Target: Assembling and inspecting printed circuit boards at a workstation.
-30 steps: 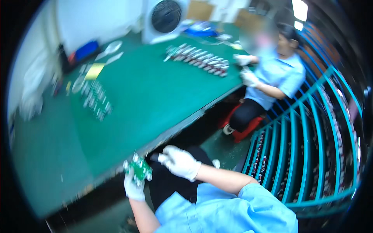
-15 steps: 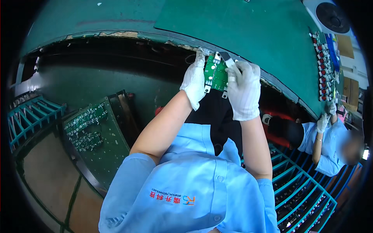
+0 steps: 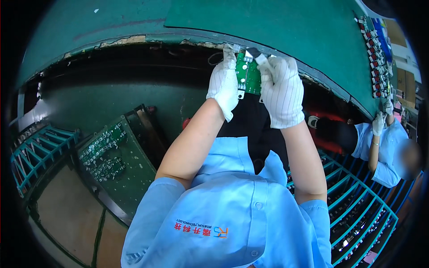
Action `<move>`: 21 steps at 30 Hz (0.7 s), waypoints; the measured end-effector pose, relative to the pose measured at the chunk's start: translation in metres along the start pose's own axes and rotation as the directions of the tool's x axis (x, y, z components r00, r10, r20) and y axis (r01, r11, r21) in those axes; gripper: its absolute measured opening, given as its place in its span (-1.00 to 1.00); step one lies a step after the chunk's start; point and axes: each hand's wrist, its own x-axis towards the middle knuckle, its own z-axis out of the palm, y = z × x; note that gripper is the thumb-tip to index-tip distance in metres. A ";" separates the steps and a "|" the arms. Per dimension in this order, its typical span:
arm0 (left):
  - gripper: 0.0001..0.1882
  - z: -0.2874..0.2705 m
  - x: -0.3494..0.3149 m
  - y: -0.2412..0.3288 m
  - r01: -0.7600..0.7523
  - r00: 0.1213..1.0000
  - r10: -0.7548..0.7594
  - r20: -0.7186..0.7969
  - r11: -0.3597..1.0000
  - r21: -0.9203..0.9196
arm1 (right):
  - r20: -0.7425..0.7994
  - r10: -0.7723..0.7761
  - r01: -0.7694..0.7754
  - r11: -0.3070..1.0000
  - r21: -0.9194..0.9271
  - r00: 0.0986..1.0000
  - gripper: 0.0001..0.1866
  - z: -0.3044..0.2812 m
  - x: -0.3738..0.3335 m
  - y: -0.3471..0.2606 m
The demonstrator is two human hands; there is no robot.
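My left hand (image 3: 223,80), in a white striped glove, is closed on the left edge of a green circuit board (image 3: 253,80). The board is held up in front of the bench edge, with metal-tabbed parts and white blobs on its face. My right hand (image 3: 281,89), gloved the same way, grips a small brush (image 3: 263,62) with a flat black head and a pale handle. The brush head lies over the board's top edge; whether it touches is hard to tell. My right glove hides the board's right side.
The green bench (image 3: 268,27) runs across the top. Several circuit boards (image 3: 103,149) lie on a green surface at left. Teal racks (image 3: 44,152) stand at left and lower right. A row of boards (image 3: 376,62) lines the bench's right end, near a gloved co-worker (image 3: 389,147).
Both hands and the board sit slightly higher in the view, which itself has shifted. My right hand has tilted the brush a little, and the glove covers more of the board.
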 end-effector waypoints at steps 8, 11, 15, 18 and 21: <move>-0.31 -0.009 -0.001 0.001 -0.050 0.998 0.046 0.031 0.991 0.120 | 0.000 0.019 -0.019 1.000 0.019 1.000 -0.85 0.001 -0.003 -0.002; -0.31 -0.008 0.000 0.001 -0.002 1.000 0.007 -0.026 0.985 0.172 | 0.013 0.019 -0.019 1.000 0.023 1.000 -0.86 0.001 -0.001 0.000; -0.32 -0.007 0.001 0.000 -0.028 0.999 0.033 -0.034 0.987 0.158 | -0.020 -0.003 0.004 0.998 0.065 1.000 -0.87 0.004 -0.001 -0.001; -0.34 -0.005 -0.001 0.002 -0.020 0.999 0.024 -0.025 0.991 0.129 | -0.036 -0.038 0.040 0.998 0.056 0.999 -0.83 0.004 -0.002 0.001; -0.36 -0.005 -0.005 0.006 0.003 1.000 -0.001 -0.022 0.996 0.087 | -0.036 -0.043 0.045 0.997 0.060 0.998 -0.84 0.006 0.003 0.000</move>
